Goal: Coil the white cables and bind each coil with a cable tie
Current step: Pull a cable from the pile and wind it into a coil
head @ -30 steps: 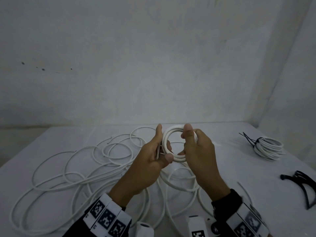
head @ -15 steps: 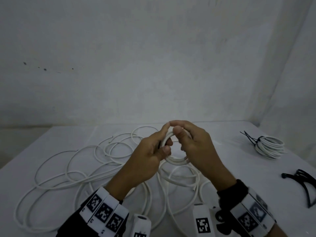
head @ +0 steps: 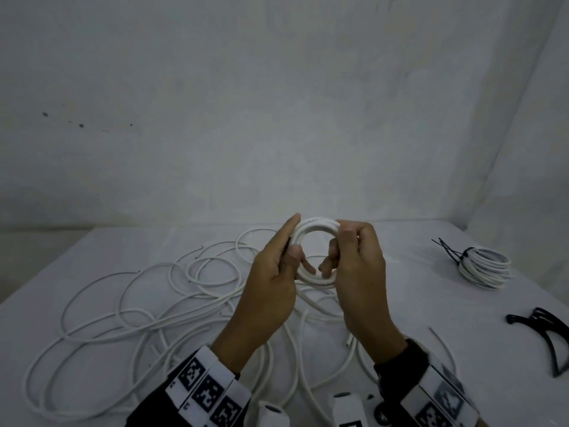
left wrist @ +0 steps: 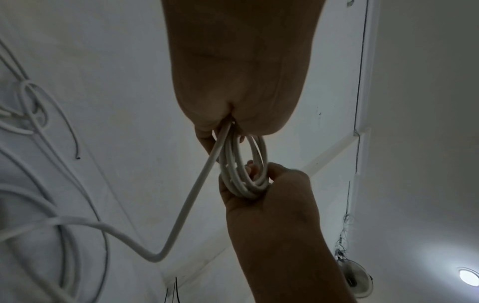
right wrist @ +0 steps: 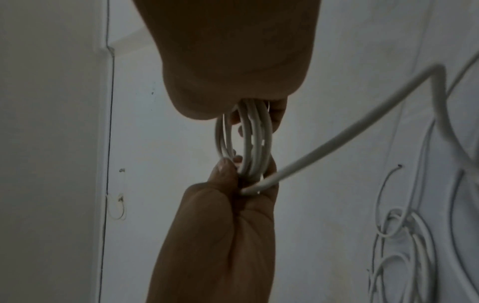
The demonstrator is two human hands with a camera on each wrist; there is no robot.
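A small white cable coil (head: 314,226) of several turns is held up above the table between both hands. My left hand (head: 278,272) pinches its left side with thumb and fingers. My right hand (head: 354,257) curls round its right side. In the left wrist view the coil (left wrist: 243,164) shows edge-on, and a loose cable tail (left wrist: 191,194) runs from the left hand's grip down to the table. The right wrist view shows the same coil (right wrist: 249,139) and tail (right wrist: 337,143). Loose white cables (head: 138,303) sprawl over the table's left half.
A finished white coil (head: 483,266) bound with a black tie lies at the table's right rear. Black cable ties (head: 545,337) lie near the right edge. The white table (head: 431,303) meets walls behind and to the right.
The right hand has gone from reaching over the coil's top to gripping its right side. The coil now faces me more squarely and sits slightly higher. The left hand has kept its hold.
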